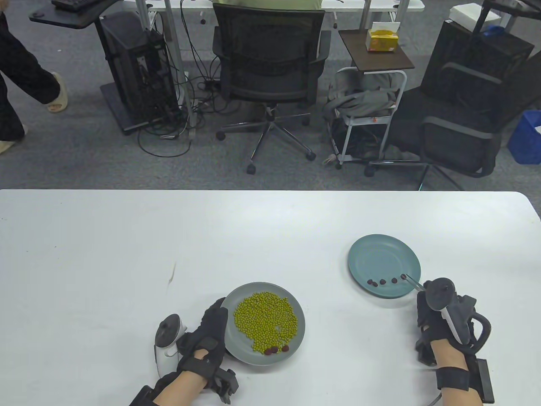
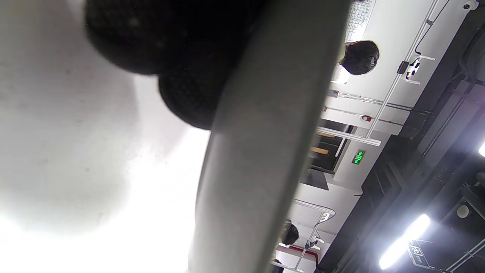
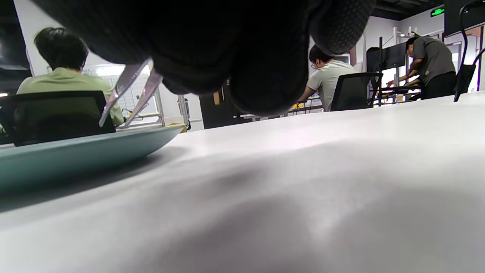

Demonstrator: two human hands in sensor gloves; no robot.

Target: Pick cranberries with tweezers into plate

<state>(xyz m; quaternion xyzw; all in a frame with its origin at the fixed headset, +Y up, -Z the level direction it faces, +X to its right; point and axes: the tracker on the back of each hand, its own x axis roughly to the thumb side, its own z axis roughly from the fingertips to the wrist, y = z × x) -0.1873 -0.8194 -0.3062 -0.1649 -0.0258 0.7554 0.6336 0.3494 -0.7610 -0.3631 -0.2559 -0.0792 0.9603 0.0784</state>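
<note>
A grey plate [image 1: 236, 338] holds a heap of green beans [image 1: 266, 319] and three dark red cranberries [image 1: 275, 349] at its near edge. My left hand [image 1: 216, 316] grips this plate's left rim; the left wrist view shows the rim [image 2: 257, 151] with my fingertips [image 2: 189, 91] against it. A teal plate [image 1: 380, 253] at the right holds several cranberries [image 1: 382, 281] in a row. My right hand [image 1: 422, 298] holds metal tweezers [image 1: 413, 283], whose tips are at the rightmost cranberry [image 1: 403, 277] in the teal plate. In the right wrist view the tweezers [image 3: 129, 91] reach over the teal rim [image 3: 75, 155] with the tips slightly apart.
The white table [image 1: 127, 253] carries only the two plates and my hands. Its far edge runs across the middle of the table view, with office chairs [image 1: 270, 63] and a small side table [image 1: 374, 46] on the floor beyond it.
</note>
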